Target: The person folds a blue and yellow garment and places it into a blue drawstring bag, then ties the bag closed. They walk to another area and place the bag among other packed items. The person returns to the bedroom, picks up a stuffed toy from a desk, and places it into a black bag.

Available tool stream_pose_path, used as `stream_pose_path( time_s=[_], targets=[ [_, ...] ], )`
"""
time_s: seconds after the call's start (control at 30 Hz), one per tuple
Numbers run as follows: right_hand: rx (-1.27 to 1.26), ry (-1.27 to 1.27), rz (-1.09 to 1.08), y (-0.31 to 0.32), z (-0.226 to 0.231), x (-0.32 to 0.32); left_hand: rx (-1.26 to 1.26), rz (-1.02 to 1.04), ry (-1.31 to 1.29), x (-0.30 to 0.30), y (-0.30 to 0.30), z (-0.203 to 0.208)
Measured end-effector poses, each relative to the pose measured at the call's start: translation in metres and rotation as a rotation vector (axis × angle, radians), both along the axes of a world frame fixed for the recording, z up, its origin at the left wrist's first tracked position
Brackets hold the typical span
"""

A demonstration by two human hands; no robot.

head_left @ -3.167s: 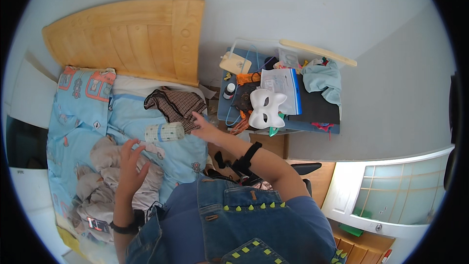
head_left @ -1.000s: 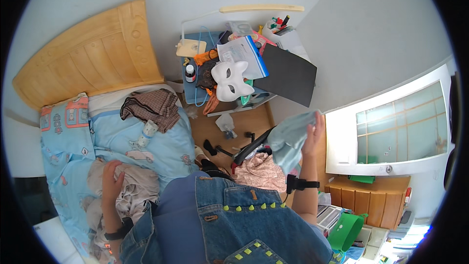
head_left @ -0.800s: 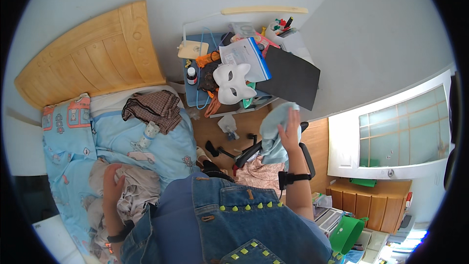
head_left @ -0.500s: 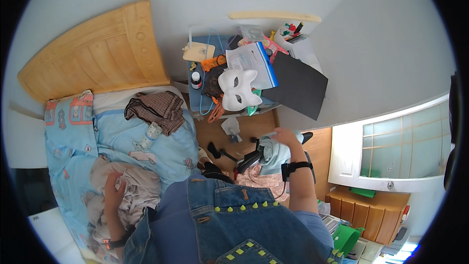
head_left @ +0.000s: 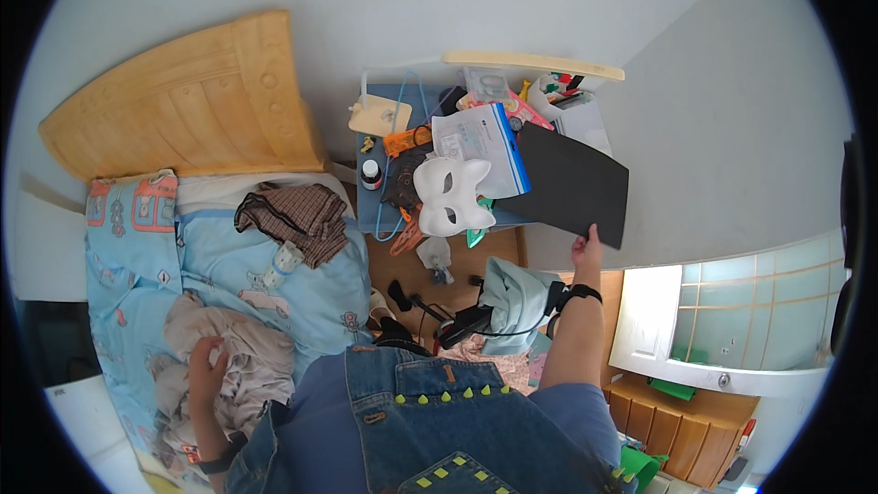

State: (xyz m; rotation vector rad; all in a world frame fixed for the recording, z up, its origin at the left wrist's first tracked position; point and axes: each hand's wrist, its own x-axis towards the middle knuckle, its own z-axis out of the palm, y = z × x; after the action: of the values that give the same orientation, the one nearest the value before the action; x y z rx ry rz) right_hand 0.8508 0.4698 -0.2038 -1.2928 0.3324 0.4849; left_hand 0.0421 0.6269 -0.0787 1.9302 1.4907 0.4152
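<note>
My right hand pinches the lower right edge of a flat black sheet, which lies partly over the table and sticks out past its side. Over the bed, my left hand is at a crumpled beige cloth with its fingers apart and nothing in them. I cannot tell whether it touches the cloth. Beside the black sheet lie a clear zip bag with a blue strip and a white animal-shaped mask.
The blue-topped table also carries a small bottle, a cream tablet-shaped thing and a white pen holder. Below it, pale green cloth hangs over a black chair. A brown checked cloth lies on the bed.
My right hand has moved from the pale green cloth up and right to the black sheet's edge and taken hold of it. My left hand has shifted slightly.
</note>
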Motion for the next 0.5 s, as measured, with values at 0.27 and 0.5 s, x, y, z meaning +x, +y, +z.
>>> stream_pose_path(
  time_s=[0.27,0.5],
  targets=[
    [0.247,-0.548,-0.286,-0.010,0.113,0.059,-0.033,0.008,-0.003,0.013,0.011,-0.001],
    [0.437,-0.281,-0.028,0.035,0.120,0.117,-0.041,-0.014,0.028,0.026,0.020,0.003]
  ],
)
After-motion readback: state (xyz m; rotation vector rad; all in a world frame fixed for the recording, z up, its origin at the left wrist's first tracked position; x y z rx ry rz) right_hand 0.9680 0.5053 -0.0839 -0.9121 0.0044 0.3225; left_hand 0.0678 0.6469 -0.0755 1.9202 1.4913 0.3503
